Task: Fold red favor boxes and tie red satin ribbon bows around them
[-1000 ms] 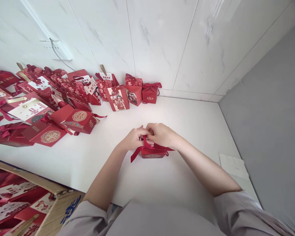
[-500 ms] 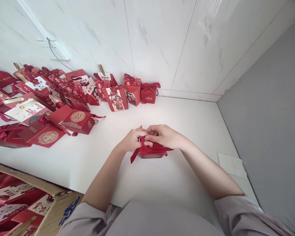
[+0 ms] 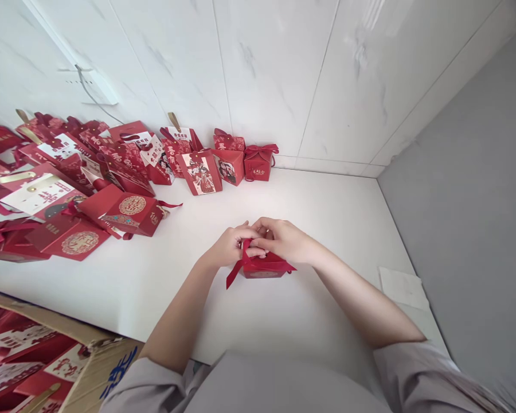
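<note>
A small red gift box (image 3: pixel 264 272) with a gold print on its front stands on the white table before me. Red ribbon (image 3: pixel 235 272) runs over its top, one end hanging down at the left front and another lying toward the right. My left hand (image 3: pixel 237 245) is closed on the ribbon at the box's left top. From the right, my right hand (image 3: pixel 284 238) pinches the ribbon close to the left fingers. The fingers of both hands meet above the box and partly hide its lid and the ribbon's crossing.
Many red gift boxes (image 3: pixel 131 209) crowd the left of the table (image 3: pixel 327 201), and a short row, ending in a ribboned box (image 3: pixel 258 165), stands by the tiled wall. A cardboard carton (image 3: pixel 107 367) of red boxes is at lower left. A white sheet (image 3: pixel 403 288) lies right.
My right hand has shifted its fingers slightly left along the ribbon. The ribbon's right end has drawn in toward the box. The view has shifted a little.
</note>
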`<control>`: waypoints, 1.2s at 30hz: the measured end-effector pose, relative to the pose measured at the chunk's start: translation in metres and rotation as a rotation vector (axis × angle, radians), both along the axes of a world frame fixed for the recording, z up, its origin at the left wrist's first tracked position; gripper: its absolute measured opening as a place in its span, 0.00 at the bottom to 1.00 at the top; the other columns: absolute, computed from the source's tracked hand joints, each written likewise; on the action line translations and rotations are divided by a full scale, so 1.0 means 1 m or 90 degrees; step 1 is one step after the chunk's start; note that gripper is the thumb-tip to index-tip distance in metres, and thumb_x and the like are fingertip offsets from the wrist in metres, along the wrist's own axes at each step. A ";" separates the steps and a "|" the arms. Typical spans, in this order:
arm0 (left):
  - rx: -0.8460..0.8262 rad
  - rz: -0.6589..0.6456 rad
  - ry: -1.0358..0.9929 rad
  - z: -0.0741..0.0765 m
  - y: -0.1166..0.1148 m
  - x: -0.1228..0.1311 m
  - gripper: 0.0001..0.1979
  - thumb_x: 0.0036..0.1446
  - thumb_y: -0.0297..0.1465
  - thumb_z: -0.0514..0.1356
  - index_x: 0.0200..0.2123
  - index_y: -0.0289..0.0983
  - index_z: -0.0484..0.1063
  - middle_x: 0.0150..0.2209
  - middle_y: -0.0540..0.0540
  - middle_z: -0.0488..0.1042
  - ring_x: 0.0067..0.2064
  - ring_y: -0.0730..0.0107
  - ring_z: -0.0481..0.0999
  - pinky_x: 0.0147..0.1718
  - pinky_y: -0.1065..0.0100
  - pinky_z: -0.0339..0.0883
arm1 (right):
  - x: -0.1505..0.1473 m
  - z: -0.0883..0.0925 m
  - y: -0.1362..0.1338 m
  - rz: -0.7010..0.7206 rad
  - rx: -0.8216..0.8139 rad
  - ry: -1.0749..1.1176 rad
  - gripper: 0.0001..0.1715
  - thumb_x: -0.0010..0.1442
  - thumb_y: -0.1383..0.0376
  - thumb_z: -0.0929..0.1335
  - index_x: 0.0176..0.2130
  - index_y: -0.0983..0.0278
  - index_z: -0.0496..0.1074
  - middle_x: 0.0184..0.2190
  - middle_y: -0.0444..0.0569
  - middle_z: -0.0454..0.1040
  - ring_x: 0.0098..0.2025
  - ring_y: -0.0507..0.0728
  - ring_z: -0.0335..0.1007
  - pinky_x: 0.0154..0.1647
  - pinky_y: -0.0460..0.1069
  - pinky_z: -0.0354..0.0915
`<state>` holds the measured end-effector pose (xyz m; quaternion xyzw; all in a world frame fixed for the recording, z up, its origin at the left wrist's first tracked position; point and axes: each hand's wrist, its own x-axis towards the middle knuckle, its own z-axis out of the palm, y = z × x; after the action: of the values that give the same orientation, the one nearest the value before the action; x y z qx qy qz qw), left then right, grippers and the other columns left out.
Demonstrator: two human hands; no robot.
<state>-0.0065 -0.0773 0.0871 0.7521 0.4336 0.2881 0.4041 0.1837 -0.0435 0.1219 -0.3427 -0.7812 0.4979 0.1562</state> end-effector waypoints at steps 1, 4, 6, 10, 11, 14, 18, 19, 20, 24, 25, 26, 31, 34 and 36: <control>0.003 -0.003 -0.007 -0.001 0.000 0.000 0.04 0.55 0.32 0.63 0.31 0.38 0.76 0.31 0.50 0.79 0.39 0.68 0.76 0.56 0.59 0.62 | 0.003 0.001 0.005 0.024 -0.061 0.026 0.10 0.61 0.65 0.64 0.42 0.62 0.71 0.34 0.45 0.78 0.32 0.51 0.73 0.34 0.46 0.65; 0.021 -0.010 -0.019 -0.005 0.001 -0.001 0.05 0.55 0.34 0.64 0.34 0.40 0.78 0.34 0.49 0.81 0.43 0.67 0.77 0.65 0.55 0.48 | 0.009 0.001 0.023 0.079 -0.207 0.038 0.12 0.63 0.64 0.62 0.41 0.65 0.73 0.31 0.47 0.78 0.32 0.51 0.75 0.29 0.44 0.65; 0.029 -0.020 -0.015 -0.007 0.002 -0.002 0.06 0.56 0.34 0.64 0.34 0.40 0.80 0.38 0.47 0.81 0.45 0.67 0.77 0.67 0.55 0.42 | 0.008 -0.001 0.034 0.110 -0.258 0.009 0.12 0.62 0.64 0.64 0.40 0.66 0.74 0.30 0.49 0.79 0.31 0.52 0.76 0.25 0.43 0.64; 0.035 -0.028 -0.022 -0.009 0.003 -0.004 0.07 0.54 0.35 0.66 0.35 0.40 0.81 0.44 0.43 0.79 0.47 0.63 0.76 0.65 0.54 0.51 | 0.002 -0.004 0.051 0.192 -0.265 -0.019 0.10 0.59 0.65 0.67 0.42 0.66 0.73 0.30 0.48 0.79 0.27 0.51 0.75 0.22 0.41 0.64; 0.030 -0.027 -0.030 -0.009 0.003 -0.004 0.08 0.53 0.35 0.67 0.36 0.40 0.81 0.44 0.42 0.78 0.47 0.62 0.76 0.62 0.55 0.56 | 0.001 -0.004 0.053 0.214 -0.246 -0.020 0.10 0.59 0.66 0.67 0.42 0.65 0.73 0.30 0.47 0.79 0.26 0.50 0.75 0.22 0.41 0.64; 0.011 -0.023 -0.060 -0.009 0.002 -0.003 0.10 0.52 0.35 0.67 0.37 0.39 0.81 0.47 0.40 0.76 0.49 0.59 0.75 0.54 0.59 0.67 | 0.001 -0.001 0.055 0.270 -0.183 -0.029 0.08 0.59 0.68 0.66 0.39 0.64 0.72 0.30 0.45 0.78 0.25 0.49 0.74 0.21 0.41 0.65; 0.003 -0.028 -0.056 -0.008 0.001 -0.002 0.09 0.53 0.35 0.66 0.37 0.40 0.82 0.43 0.41 0.77 0.49 0.60 0.75 0.55 0.58 0.66 | 0.005 0.001 0.050 0.268 -0.146 -0.035 0.05 0.58 0.69 0.65 0.37 0.64 0.70 0.30 0.44 0.77 0.23 0.48 0.73 0.21 0.41 0.65; 0.003 -0.032 -0.049 -0.007 0.002 -0.002 0.08 0.53 0.35 0.66 0.37 0.41 0.82 0.42 0.42 0.77 0.49 0.61 0.74 0.56 0.57 0.65 | 0.006 0.001 0.049 0.258 -0.143 -0.036 0.05 0.58 0.69 0.65 0.36 0.64 0.70 0.28 0.43 0.77 0.22 0.48 0.72 0.21 0.41 0.65; 0.003 -0.036 -0.044 -0.007 0.002 -0.002 0.08 0.54 0.34 0.66 0.37 0.41 0.82 0.41 0.42 0.78 0.49 0.61 0.74 0.57 0.57 0.64 | 0.007 0.000 0.049 0.249 -0.145 -0.038 0.05 0.58 0.69 0.65 0.36 0.64 0.69 0.27 0.43 0.76 0.22 0.48 0.72 0.21 0.41 0.65; 0.003 -0.032 -0.062 -0.007 0.002 -0.002 0.08 0.53 0.35 0.66 0.36 0.39 0.81 0.43 0.42 0.76 0.47 0.62 0.74 0.52 0.61 0.67 | 0.008 -0.003 0.050 0.242 -0.183 -0.027 0.09 0.61 0.65 0.64 0.43 0.63 0.68 0.29 0.43 0.75 0.19 0.47 0.69 0.19 0.41 0.62; -0.001 -0.031 -0.069 -0.007 0.003 -0.002 0.08 0.53 0.35 0.66 0.36 0.38 0.81 0.44 0.41 0.75 0.46 0.63 0.74 0.49 0.63 0.68 | 0.008 -0.002 0.051 0.247 -0.184 -0.018 0.11 0.62 0.64 0.64 0.45 0.62 0.68 0.32 0.44 0.76 0.20 0.46 0.69 0.19 0.41 0.62; -0.006 -0.031 -0.073 -0.008 0.002 -0.002 0.09 0.53 0.35 0.66 0.36 0.38 0.81 0.44 0.42 0.75 0.45 0.64 0.75 0.47 0.65 0.69 | 0.008 -0.001 0.050 0.252 -0.172 -0.008 0.13 0.62 0.62 0.64 0.47 0.62 0.67 0.35 0.45 0.76 0.21 0.47 0.70 0.19 0.41 0.62; -0.047 0.008 -0.027 -0.006 0.000 -0.003 0.10 0.51 0.36 0.67 0.32 0.36 0.79 0.34 0.48 0.76 0.33 0.72 0.74 0.33 0.71 0.68 | 0.005 0.010 0.033 0.223 0.055 -0.011 0.14 0.59 0.63 0.67 0.47 0.61 0.68 0.37 0.44 0.75 0.31 0.50 0.69 0.31 0.44 0.64; -0.058 0.022 -0.019 -0.005 -0.001 -0.003 0.09 0.50 0.35 0.67 0.31 0.35 0.78 0.32 0.49 0.77 0.33 0.72 0.75 0.33 0.73 0.69 | 0.000 0.015 0.015 0.150 0.200 -0.074 0.10 0.60 0.67 0.64 0.44 0.61 0.67 0.31 0.43 0.75 0.30 0.51 0.68 0.32 0.45 0.60; -0.053 0.021 -0.024 -0.006 -0.001 -0.003 0.07 0.49 0.33 0.67 0.31 0.35 0.77 0.31 0.50 0.76 0.33 0.72 0.75 0.34 0.73 0.69 | -0.003 0.016 0.005 0.121 0.258 -0.108 0.10 0.60 0.69 0.62 0.43 0.62 0.66 0.33 0.45 0.76 0.31 0.52 0.69 0.31 0.46 0.58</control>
<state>-0.0100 -0.0779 0.0811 0.7220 0.4497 0.2906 0.4382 0.1805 -0.0385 0.1378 -0.2701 -0.9040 0.3132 0.1082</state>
